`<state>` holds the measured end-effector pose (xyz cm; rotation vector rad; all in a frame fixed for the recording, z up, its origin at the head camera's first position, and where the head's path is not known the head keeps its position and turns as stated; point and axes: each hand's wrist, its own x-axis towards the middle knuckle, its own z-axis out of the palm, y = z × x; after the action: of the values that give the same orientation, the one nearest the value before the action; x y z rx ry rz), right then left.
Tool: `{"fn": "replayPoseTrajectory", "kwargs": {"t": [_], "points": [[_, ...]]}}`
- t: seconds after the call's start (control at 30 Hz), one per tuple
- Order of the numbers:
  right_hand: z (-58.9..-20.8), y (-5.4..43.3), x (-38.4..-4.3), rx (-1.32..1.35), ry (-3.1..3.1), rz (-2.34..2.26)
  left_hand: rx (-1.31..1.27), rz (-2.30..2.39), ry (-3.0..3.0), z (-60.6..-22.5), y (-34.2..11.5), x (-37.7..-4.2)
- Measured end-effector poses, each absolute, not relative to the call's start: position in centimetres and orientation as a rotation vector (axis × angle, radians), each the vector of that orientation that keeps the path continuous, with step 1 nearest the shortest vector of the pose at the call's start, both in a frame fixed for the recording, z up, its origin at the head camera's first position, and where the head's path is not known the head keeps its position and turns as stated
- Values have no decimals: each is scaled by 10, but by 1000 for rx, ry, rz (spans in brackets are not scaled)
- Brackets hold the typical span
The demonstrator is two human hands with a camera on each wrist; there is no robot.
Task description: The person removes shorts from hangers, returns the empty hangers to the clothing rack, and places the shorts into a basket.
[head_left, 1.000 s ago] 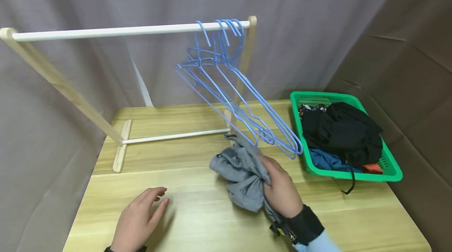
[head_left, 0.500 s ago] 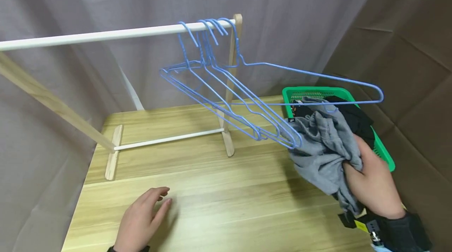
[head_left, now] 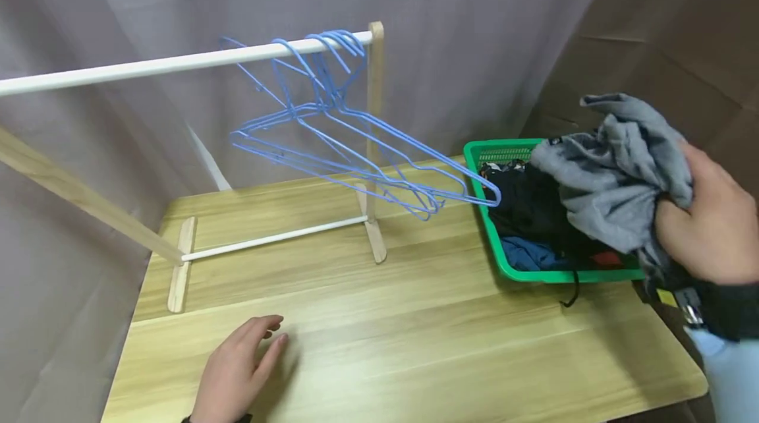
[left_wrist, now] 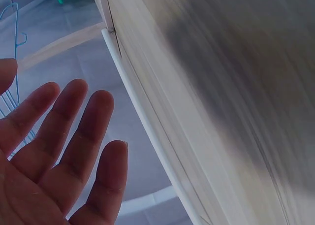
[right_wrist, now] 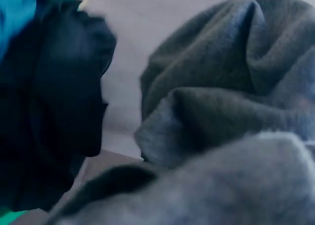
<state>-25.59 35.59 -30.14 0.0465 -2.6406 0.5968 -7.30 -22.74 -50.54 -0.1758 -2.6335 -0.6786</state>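
My right hand (head_left: 708,219) grips a bunched grey garment (head_left: 619,172) above the right end of the green basket (head_left: 504,268). In the right wrist view the grey cloth (right_wrist: 221,107) fills much of the picture, beside black clothing (right_wrist: 49,97). The basket holds a black garment (head_left: 522,205), a blue one (head_left: 524,253) and a bit of red cloth (head_left: 606,258). Low over the front left of the table is my left hand (head_left: 234,367), holding nothing; its fingers (left_wrist: 91,121) spread apart, loosely bent, in the left wrist view.
A rack with a white rail (head_left: 148,67) and wooden posts (head_left: 375,113) stands at the back left. Several blue wire hangers (head_left: 356,146) hang near its right end, their corners reaching toward the basket. A black cord (head_left: 574,291) trails over the basket's front rim.
My right hand has carried the grey garment right, from mid-table past the hangers to over the basket. The hangers have swung, and one slants leftward. The left hand stays nearly still.
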Motion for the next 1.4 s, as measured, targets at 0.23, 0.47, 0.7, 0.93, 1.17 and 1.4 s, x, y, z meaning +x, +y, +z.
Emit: {"fn": "replayPoseTrajectory", "kwargs": {"t": [0.23, 0.47, 0.7, 0.93, 1.17, 1.4], "points": [[-335, 336, -365, 400, -2968, 525, -156, -671, -2640, -509, -225, -72], [-372, 319, -401, 665, -3265, 267, -151, -652, -2651, -506, -225, -72], [-413, 327, -412, 832, -3320, 7, -100, -660, -2654, -504, -223, -61], [-429, 339, -411, 736, -3500, 20, -117, -685, -2647, -500, -216, -59], [-437, 372, -434, 652, -3550, 162, -144, -710, -2578, -499, -198, -73], [-418, 369, -433, 682, -3458, 157, -110, -664, -2597, -496, -206, -69]]}}
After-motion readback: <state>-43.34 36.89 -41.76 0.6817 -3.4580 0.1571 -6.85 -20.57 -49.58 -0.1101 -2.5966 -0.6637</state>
